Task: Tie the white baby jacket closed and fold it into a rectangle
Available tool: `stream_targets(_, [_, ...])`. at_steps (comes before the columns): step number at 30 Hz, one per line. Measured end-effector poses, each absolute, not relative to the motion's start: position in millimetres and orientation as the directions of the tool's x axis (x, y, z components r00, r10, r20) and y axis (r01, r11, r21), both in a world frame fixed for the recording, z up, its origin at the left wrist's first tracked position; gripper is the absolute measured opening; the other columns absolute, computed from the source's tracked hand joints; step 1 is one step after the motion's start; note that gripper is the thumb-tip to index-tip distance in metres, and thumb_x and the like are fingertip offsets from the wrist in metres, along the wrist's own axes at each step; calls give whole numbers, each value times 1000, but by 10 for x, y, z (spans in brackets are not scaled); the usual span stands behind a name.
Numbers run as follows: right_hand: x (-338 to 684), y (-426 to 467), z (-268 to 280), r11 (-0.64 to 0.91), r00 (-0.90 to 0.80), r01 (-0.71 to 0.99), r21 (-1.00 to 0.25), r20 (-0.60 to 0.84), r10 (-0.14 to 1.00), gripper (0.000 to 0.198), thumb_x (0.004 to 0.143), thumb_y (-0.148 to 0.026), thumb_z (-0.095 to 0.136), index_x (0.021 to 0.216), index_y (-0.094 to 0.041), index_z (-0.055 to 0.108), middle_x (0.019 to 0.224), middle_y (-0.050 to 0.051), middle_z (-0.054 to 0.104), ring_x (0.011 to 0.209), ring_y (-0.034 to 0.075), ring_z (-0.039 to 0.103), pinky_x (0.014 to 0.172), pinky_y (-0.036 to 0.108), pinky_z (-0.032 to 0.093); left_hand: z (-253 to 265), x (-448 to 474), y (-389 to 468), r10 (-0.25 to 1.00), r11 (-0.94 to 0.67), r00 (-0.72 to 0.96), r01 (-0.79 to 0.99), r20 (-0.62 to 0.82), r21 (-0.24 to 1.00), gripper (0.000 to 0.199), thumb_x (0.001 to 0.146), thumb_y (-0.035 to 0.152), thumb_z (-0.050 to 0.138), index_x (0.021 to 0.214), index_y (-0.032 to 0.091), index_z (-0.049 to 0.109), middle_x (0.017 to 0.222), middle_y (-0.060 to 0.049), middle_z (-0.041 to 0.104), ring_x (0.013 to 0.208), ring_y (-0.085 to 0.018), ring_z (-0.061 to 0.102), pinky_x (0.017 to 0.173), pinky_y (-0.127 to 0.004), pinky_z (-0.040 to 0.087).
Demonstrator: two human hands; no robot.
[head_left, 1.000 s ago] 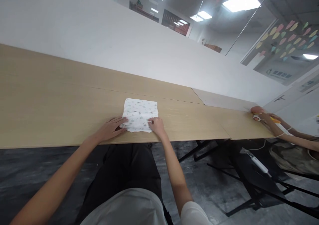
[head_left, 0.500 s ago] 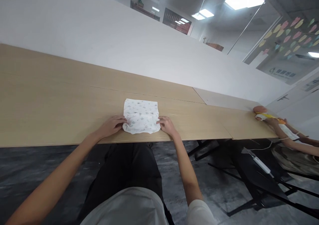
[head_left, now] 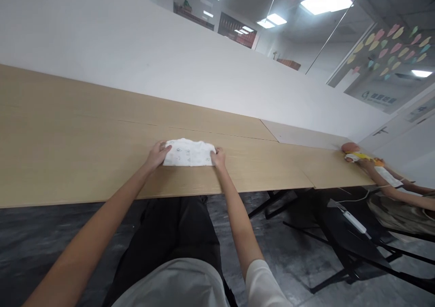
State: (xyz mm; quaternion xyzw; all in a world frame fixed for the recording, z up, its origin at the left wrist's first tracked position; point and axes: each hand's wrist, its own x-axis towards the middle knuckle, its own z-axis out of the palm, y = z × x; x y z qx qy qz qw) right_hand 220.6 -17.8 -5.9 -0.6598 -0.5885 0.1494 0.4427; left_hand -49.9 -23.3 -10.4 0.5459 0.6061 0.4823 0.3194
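Observation:
A white cloth (head_left: 189,153) with a small dark print lies folded into a wide, low strip on the wooden table. My left hand (head_left: 158,154) pinches its left end, thumb on top and fingers behind. At the right end my right hand (head_left: 218,156) grips the cloth the same way. The upper edge of the fold is wavy, while the edge nearest me is straight.
The light wooden table (head_left: 84,162) runs along a white wall (head_left: 170,75). On the right, another person's arms (head_left: 384,182) reach over a doll (head_left: 355,153) in yellow. Black folding chairs (head_left: 350,239) stand below, one with a white power strip (head_left: 355,221).
The near edge of the cloth has been folded up and away from me, so it is now about half as deep. Both hands have moved forward with it and closed on its ends.

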Motion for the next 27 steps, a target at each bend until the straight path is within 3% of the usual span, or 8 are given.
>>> stream_targets(3, [2166, -176, -135, -34, 333, 638, -769, 236, 913, 36, 81, -18, 59, 117, -10, 62, 107, 14, 72, 99, 21, 68, 88, 29, 50, -151, -516, -144, 967, -9, -213, 521, 140, 853, 77, 71, 38, 69, 140, 13, 47, 111, -16, 69, 104, -30, 66, 94, -44, 51])
stream_targets(6, [2155, -228, -154, -27, 327, 654, -756, 250, 912, 37, 85, -18, 56, 120, -9, 62, 113, 16, 71, 104, 23, 67, 94, 30, 48, -164, -537, -141, 963, -34, -192, 610, 190, 792, 77, 70, 35, 69, 141, 14, 47, 111, -15, 69, 102, -30, 67, 96, -44, 50])
stream_targets(11, [2152, -275, -149, 15, 342, 637, -770, 301, 890, 39, 86, -14, 51, 124, -11, 60, 116, 13, 70, 104, 21, 66, 97, 30, 46, -226, -555, -158, 972, -125, -106, 522, 210, 843, 77, 77, 38, 61, 148, 17, 40, 120, -15, 67, 98, -26, 69, 90, -40, 54])
stream_targets(16, [2143, -284, -147, 26, 303, 672, -740, 307, 902, 44, 82, -6, 46, 123, -11, 61, 118, 13, 69, 107, 20, 64, 98, 29, 46, -282, -565, -123, 968, -221, -10, 453, 253, 864, 74, 81, 39, 56, 150, 21, 38, 141, -13, 56, 127, -28, 56, 99, -38, 50])
stream_targets(19, [2137, -290, -135, -6, 296, 704, -710, 286, 911, 43, 81, -6, 46, 119, -11, 64, 117, 14, 69, 107, 22, 64, 98, 28, 45, -268, -561, -127, 970, -220, 10, 450, 242, 866, 71, 82, 40, 55, 149, 19, 41, 141, -11, 56, 130, -28, 53, 105, -39, 46])
stream_targets(23, [2126, -299, -120, -24, 330, 699, -714, 293, 897, 42, 82, -6, 44, 119, -12, 64, 115, 13, 70, 105, 22, 65, 97, 29, 45, -215, -551, -173, 979, -174, -13, 478, 205, 861, 75, 82, 41, 58, 150, 17, 38, 141, -14, 57, 125, -27, 57, 103, -38, 47])
stream_targets(27, [2117, -310, -107, -21, 346, 689, -724, 304, 888, 41, 83, -7, 43, 119, -12, 63, 114, 13, 70, 106, 22, 64, 98, 30, 44, -171, -540, -222, 983, -112, -57, 569, 175, 815, 73, 78, 42, 62, 144, 17, 45, 120, -13, 69, 104, -27, 68, 93, -38, 52])
